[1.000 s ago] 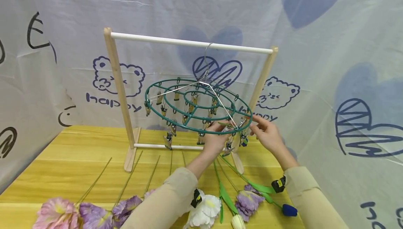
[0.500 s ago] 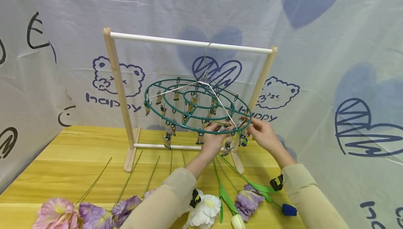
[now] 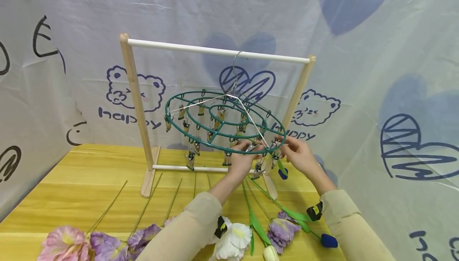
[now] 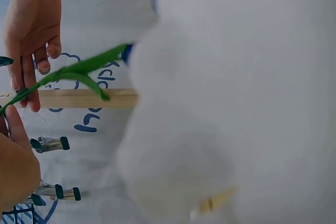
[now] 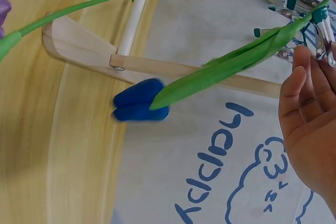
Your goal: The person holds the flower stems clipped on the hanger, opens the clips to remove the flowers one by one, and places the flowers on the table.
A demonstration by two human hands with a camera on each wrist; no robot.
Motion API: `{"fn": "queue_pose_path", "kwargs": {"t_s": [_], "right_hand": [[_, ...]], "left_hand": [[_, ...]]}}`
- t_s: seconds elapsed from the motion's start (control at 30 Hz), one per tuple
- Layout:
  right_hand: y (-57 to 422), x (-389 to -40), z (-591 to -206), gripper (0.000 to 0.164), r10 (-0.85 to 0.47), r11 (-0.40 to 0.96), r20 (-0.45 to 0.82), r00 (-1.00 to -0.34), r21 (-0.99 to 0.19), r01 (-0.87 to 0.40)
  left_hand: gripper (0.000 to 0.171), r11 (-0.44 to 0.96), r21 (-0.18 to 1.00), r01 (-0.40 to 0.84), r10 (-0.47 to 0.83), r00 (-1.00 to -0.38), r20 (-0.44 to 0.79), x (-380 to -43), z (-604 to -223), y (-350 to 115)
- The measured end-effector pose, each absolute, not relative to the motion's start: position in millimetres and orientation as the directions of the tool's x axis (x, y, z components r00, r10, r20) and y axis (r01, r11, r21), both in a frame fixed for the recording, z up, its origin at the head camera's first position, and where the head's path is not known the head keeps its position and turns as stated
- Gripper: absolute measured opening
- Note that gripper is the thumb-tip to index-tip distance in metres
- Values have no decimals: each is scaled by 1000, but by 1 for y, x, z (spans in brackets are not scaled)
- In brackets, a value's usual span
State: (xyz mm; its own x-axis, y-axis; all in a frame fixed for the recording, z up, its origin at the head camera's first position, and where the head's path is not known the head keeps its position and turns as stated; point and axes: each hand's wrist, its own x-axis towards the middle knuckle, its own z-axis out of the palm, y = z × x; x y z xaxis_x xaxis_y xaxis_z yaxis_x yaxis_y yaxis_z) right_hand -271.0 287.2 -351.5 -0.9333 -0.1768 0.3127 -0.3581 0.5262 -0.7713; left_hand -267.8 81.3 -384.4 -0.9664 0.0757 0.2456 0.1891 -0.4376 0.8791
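A green round hanger with several metal clips hangs from the rack's white bar. Below its right side, a blue tulip hangs head down, its leafy green stem running up between both hands. My left hand is under the ring, fingertips pinching the stem near its upper part; the ring partly hides these fingers. My right hand is at the ring's right edge, its fingertips pinching a green-tipped metal clip which overlaps the stem in the right wrist view.
Pink, purple and white flowers lie along the table's near edge, stems toward the rack. A white tulip and another blue tulip lie at right. Wooden posts flank the hanger.
The hanging blue tulip's head has dropped lower and shows more below the ring, with a leaf visible. My right hand has shifted slightly left toward the clip; my left hand has barely moved.
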Motion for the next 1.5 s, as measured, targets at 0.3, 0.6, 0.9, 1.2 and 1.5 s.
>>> {"fn": "queue_pose_path", "kwargs": {"t_s": [0.3, 0.6, 0.9, 1.2, 1.5], "right_hand": [[291, -266, -354, 31, -176, 549, 301, -937, -760, -347], [295, -259, -351, 33, -179, 586, 324, -929, -723, -365], [296, -254, -349, 30, -170, 595, 329, -929, -717, -363], [298, -249, -348, 30, -173, 589, 325, -930, -723, -362], [296, -248, -350, 27, -159, 595, 310, -937, -727, -342]], "left_hand": [[14, -469, 860, 201, 66, -963, 261, -269, -387, 81], [22, -402, 893, 203, 65, -966, 249, -268, -389, 80], [16, -428, 890, 159, 112, -968, 226, -266, -389, 79], [20, -436, 892, 121, 130, -972, 195, -265, -391, 80], [26, -441, 891, 104, 109, -980, 169, -263, -388, 79]]}}
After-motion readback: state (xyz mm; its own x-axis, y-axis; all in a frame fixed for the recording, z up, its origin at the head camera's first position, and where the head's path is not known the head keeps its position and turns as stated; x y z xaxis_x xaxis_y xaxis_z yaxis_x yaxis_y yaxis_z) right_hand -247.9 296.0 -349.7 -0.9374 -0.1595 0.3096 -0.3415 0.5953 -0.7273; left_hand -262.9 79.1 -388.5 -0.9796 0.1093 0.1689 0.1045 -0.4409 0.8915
